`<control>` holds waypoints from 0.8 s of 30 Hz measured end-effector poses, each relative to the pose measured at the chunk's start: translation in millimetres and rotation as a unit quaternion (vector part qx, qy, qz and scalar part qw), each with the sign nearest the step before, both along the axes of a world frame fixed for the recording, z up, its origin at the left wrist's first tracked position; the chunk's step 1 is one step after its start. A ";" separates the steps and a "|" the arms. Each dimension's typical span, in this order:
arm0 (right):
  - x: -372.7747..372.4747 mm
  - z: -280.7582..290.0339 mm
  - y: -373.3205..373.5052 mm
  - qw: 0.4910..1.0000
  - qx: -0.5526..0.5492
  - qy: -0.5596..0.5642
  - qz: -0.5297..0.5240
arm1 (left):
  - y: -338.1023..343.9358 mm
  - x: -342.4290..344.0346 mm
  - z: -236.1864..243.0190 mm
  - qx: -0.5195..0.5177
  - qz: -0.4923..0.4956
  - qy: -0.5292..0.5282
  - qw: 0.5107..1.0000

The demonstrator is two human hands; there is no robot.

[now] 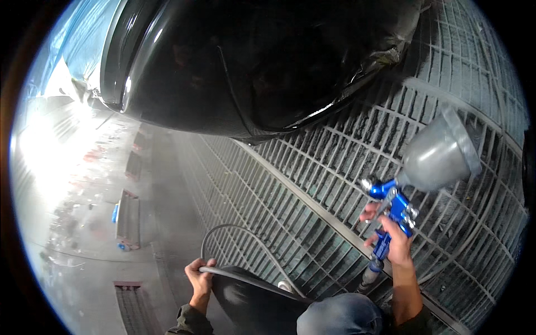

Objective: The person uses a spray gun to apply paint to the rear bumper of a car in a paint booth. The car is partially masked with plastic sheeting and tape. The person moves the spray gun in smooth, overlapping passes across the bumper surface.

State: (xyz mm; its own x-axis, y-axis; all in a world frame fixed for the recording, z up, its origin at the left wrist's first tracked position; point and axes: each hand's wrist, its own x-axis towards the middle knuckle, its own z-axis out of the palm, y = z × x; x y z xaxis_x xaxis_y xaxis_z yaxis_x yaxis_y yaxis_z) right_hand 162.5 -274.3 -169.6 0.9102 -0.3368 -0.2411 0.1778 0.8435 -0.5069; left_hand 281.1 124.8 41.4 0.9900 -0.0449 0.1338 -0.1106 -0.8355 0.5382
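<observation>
My right hand is wrapped round a blue and chrome spray gun, which carries a large grey cup on top and a fitting below. My left hand, at the lower middle, grips a grey hose that runs across toward the right and loops down to the grating. Above both hands is a glossy black curved panel, with crinkled masking along its right edge. The spray gun is below and to the right of this panel, apart from it.
A metal grating floor spreads under the panel, with more hose lying at the right. At left are a dusty wall with long fixtures, a bright glare and translucent blue sheeting. My legs show at the lower edge.
</observation>
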 end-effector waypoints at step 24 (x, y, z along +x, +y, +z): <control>122.2 79.9 10.9 0.994 -0.089 -0.012 0.057 | 60.1 -1.9 36.7 -0.121 0.018 -0.077 0.989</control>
State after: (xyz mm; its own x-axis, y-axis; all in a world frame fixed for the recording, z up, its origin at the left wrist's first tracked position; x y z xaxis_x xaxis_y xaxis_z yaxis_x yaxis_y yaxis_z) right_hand 284.7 -263.5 -89.8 0.9498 -0.2662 -0.1643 0.0999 0.7558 -0.6471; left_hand 279.2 184.9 78.2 0.9574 0.0422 0.2857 -0.1793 -0.6888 0.7024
